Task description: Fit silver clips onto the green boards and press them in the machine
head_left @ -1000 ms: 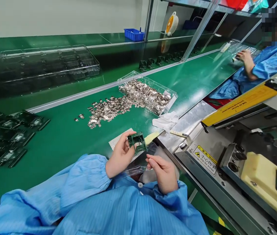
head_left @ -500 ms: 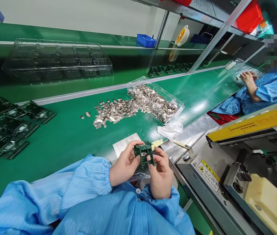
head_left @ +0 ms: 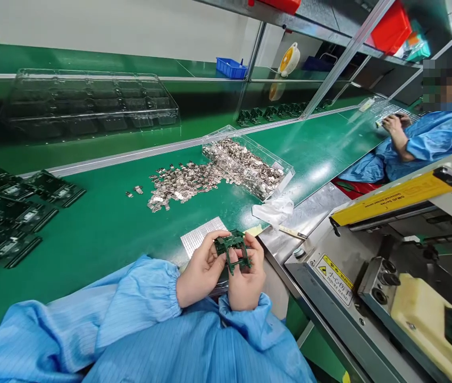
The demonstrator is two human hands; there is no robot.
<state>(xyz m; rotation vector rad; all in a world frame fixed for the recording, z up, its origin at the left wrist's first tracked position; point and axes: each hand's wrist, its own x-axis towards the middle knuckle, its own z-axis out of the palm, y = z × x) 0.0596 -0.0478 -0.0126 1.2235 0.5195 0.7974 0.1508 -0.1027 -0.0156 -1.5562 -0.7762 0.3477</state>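
Between both hands, above the near edge of the bench, is a dark green frame-shaped part with an opening in its middle. My left hand pinches its left side between thumb and fingers. My right hand grips the right side, its thumb reaching into the opening. Just behind my left hand lies a white sheet with a printed grid. Farther back, small silvery metal pieces are heaped on the green bench, spilling from a clear plastic box full of them.
Dark green boards are stacked at the left. A clear moulded tray stands at the back. White cloth and a pen lie near a machine with a yellow bar. A co-worker in blue sits at the far right.
The green part has been tilted in my hands, and my right thumb has moved up into its opening. My right hand has drawn left, closer to my left hand. The view has shifted slightly.
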